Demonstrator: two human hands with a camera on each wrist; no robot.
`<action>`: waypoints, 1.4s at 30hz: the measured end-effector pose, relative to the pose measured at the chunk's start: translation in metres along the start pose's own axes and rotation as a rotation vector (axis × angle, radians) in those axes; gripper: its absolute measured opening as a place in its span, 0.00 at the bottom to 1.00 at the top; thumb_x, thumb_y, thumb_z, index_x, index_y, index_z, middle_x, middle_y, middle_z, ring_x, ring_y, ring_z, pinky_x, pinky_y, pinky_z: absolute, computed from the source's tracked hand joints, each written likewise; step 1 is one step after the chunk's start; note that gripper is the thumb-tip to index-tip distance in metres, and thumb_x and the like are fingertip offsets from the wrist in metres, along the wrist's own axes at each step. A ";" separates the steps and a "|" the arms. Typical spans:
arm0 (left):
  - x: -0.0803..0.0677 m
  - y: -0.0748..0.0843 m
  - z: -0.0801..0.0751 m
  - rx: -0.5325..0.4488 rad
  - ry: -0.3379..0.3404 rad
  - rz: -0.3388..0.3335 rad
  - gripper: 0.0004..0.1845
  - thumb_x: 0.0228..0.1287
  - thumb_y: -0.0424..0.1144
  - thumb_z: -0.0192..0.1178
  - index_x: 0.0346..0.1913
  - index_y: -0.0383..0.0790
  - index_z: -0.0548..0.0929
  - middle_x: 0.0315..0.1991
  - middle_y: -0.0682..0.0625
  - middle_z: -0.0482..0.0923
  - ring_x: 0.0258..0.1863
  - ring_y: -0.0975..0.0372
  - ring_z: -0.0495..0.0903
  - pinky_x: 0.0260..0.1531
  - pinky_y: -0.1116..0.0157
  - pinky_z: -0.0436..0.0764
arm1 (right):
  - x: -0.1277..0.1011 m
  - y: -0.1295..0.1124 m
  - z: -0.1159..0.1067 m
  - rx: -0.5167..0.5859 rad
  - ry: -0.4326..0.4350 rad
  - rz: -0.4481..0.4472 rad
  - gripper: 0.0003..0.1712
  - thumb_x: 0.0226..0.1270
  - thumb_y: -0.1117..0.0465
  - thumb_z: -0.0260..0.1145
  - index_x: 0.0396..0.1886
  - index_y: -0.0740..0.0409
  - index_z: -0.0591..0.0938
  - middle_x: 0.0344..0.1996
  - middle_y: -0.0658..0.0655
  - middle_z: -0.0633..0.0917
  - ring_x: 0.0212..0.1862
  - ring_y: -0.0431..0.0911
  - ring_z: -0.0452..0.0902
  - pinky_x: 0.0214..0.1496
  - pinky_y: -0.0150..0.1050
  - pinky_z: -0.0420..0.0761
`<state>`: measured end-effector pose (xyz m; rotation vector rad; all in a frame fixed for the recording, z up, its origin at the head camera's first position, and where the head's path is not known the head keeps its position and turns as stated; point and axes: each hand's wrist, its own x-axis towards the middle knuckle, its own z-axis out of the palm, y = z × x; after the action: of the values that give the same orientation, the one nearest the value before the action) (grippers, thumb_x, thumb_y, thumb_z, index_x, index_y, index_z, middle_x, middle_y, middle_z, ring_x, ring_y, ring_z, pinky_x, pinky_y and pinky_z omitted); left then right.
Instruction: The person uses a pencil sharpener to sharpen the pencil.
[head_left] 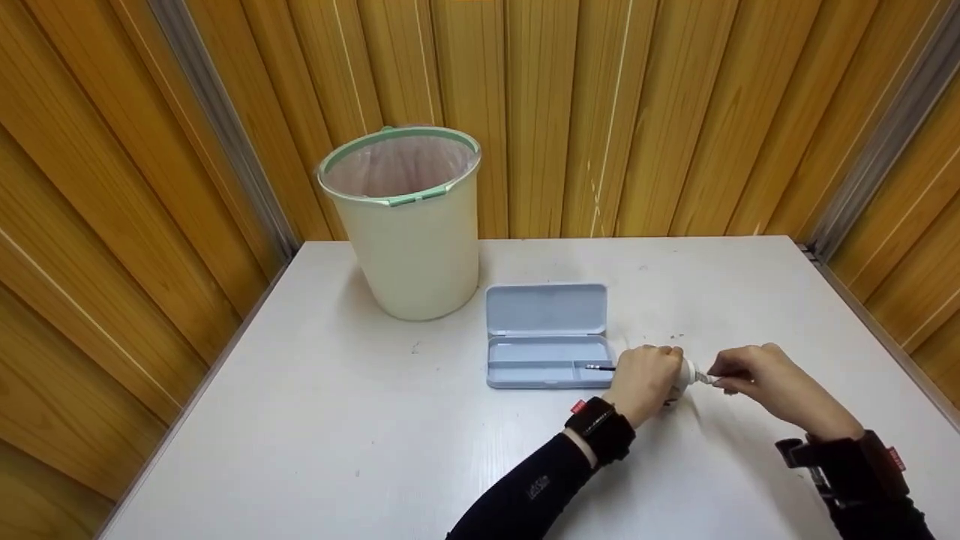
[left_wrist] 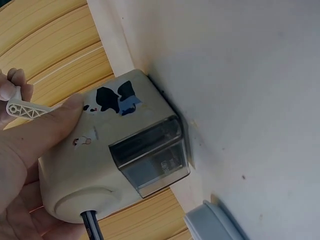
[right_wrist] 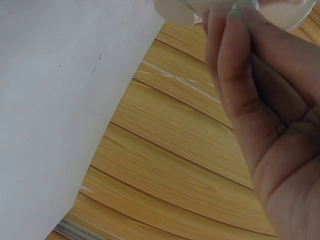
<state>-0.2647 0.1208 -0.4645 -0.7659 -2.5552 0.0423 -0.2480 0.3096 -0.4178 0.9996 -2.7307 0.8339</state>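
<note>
A white crank pencil sharpener [left_wrist: 107,160] with dark and blue cartoon prints and a clear shavings drawer stands on the white table. My left hand [head_left: 646,382] grips its body from above, hiding most of it in the head view. A dark pencil [left_wrist: 91,225] sticks out of the front hole, its back end [head_left: 600,367] pointing left over the open case. On the other side, my right hand [head_left: 780,386] pinches the knob of the white crank [left_wrist: 30,110] between thumb and fingers. The pencil's tip is hidden inside the sharpener.
A light blue pencil case [head_left: 547,309] lies open just left of the sharpener, with divided compartments. Behind it to the left stands a cream bin [head_left: 420,255] with a green rim and a liner. Wood-patterned walls [head_left: 540,112] border the table's back and sides.
</note>
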 end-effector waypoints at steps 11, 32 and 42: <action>0.004 -0.001 0.001 -0.043 -0.026 -0.011 0.12 0.52 0.46 0.72 0.40 0.55 0.85 0.33 0.65 0.85 0.28 0.71 0.82 0.26 0.76 0.80 | 0.000 0.001 0.015 -0.136 0.275 0.002 0.09 0.49 0.74 0.73 0.28 0.58 0.86 0.27 0.55 0.90 0.30 0.35 0.84 0.32 0.20 0.78; 0.004 -0.003 0.002 -0.074 -0.047 -0.007 0.14 0.51 0.48 0.74 0.42 0.56 0.85 0.34 0.65 0.85 0.31 0.69 0.84 0.27 0.75 0.81 | 0.017 0.014 0.049 -0.256 0.606 -0.018 0.10 0.47 0.78 0.72 0.33 0.70 0.87 0.29 0.65 0.88 0.30 0.58 0.85 0.34 0.31 0.81; 0.004 -0.004 0.002 -0.076 -0.035 -0.005 0.19 0.47 0.55 0.75 0.43 0.55 0.85 0.34 0.64 0.86 0.31 0.69 0.84 0.28 0.74 0.81 | 0.032 0.032 0.059 -0.236 0.481 0.071 0.08 0.49 0.78 0.70 0.31 0.70 0.86 0.29 0.67 0.88 0.32 0.61 0.85 0.35 0.52 0.84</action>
<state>-0.2710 0.1201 -0.4642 -0.7935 -2.6051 -0.0442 -0.2879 0.2800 -0.4731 0.5683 -2.3859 0.6388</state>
